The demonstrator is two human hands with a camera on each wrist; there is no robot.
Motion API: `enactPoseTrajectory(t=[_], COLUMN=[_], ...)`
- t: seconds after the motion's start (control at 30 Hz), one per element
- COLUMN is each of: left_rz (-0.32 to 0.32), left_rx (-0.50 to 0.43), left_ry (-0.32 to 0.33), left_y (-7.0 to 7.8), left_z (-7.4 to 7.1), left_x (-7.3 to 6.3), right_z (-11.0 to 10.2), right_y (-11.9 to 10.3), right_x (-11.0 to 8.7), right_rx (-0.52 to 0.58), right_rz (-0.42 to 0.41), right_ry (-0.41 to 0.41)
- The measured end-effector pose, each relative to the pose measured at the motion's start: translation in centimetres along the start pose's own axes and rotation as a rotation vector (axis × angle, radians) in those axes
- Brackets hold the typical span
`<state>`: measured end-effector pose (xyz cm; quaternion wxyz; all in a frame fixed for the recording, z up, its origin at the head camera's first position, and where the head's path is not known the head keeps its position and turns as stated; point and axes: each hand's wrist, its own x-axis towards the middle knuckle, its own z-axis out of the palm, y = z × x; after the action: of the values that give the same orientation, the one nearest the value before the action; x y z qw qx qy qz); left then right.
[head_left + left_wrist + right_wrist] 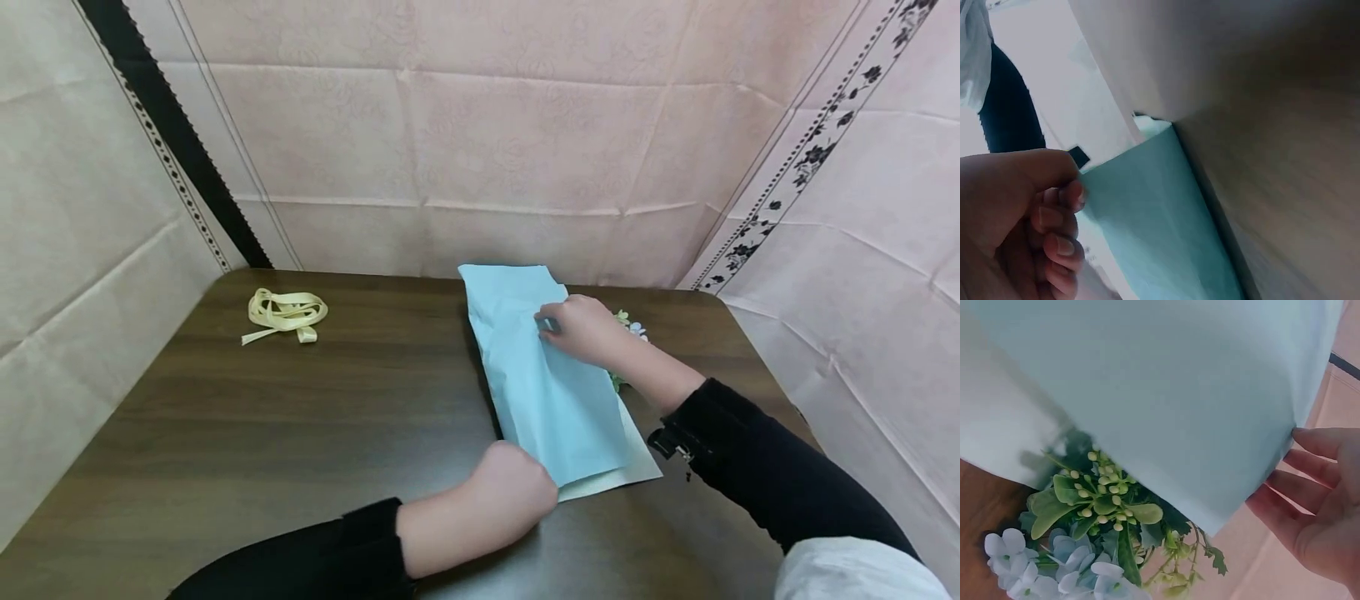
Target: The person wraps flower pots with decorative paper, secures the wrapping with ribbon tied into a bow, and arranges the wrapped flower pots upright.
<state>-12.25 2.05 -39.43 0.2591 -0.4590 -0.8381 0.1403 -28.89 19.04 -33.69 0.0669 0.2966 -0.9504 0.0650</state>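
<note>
A sheet of light blue wrapping paper [540,375] lies folded over a bunch of flowers [1085,550], whose pale blue petals and green leaves stick out at the paper's right side. My left hand [513,492] pinches the paper's near corner between thumb and curled fingers, as the left wrist view [1029,219] shows the hand close up. Farther up, my right hand [581,325] holds the edge of the upper flap. In the right wrist view its fingertips [1297,432] meet that edge, partly behind the paper. The flower stems are hidden under the paper.
A looped bundle of pale yellow ribbon [287,312] lies at the far left of the brown wooden table [337,417]. Light patterned cloth [517,142] hangs behind the table and along both sides.
</note>
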Motion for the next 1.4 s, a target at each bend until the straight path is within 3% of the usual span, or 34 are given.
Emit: enactPoseTrajectory(t=[0.2,0.33,0.47,0.57,0.7,0.8,0.93,1.0,1.03,1.13,1.23,1.33,1.4], left_rz=[0.017,0.009,-0.025,-0.074,-0.246,-0.502,-0.912,-1.057,-1.099,-1.122,-1.061,-0.997,-0.957], left_rx=[-0.055,-0.102,-0.158,-0.227,-0.467,-0.758,-1.120,-1.219,-1.260,-1.347,-1.479,-1.596,-1.636], left_ry=[-0.069,-0.116,-0.109,-0.095,-0.148,-0.114,0.122,0.225,0.254,0.216,0.130,0.031,-0.035], left_y=[1.7,2.2,1.9,0.7,-3.1,-7.6,-14.3,-17.4,-18.8,-22.0,-24.0,-25.0,-25.3], left_z=[0.1,0.1,0.5,0.7,0.7,2.1,6.1,8.4,9.4,12.2,14.1,15.0,14.8], left_x=[2.8,3.8,4.0,3.9,3.7,3.1,1.8,1.3,1.1,0.8,0.8,1.2,1.5], right_z=[-0.5,-0.9,-1.2,-1.3,-1.3,-1.3,-1.4,-1.4,-1.4,-1.4,-1.2,-1.1,-1.0], right_y=[0.6,0.8,0.8,0.7,0.7,0.7,0.6,0.6,0.7,0.8,0.8,0.8,0.6], right_x=[-0.1,-0.1,0.1,0.1,0.0,0.1,0.2,0.3,0.3,0.3,0.2,0.1,0.0], right_rx=[0.024,0.028,0.036,0.039,0.046,0.053,0.055,0.054,0.054,0.050,0.053,0.056,0.057], right_rz=[-0.008,-0.044,-0.055,-0.041,-0.037,-0.032,-0.014,-0.004,-0.001,-0.001,-0.011,-0.021,-0.026], right_ry=[-0.045,-0.047,-0.063,-0.081,-0.085,-0.088,-0.100,-0.103,-0.104,-0.103,-0.102,-0.095,-0.087])
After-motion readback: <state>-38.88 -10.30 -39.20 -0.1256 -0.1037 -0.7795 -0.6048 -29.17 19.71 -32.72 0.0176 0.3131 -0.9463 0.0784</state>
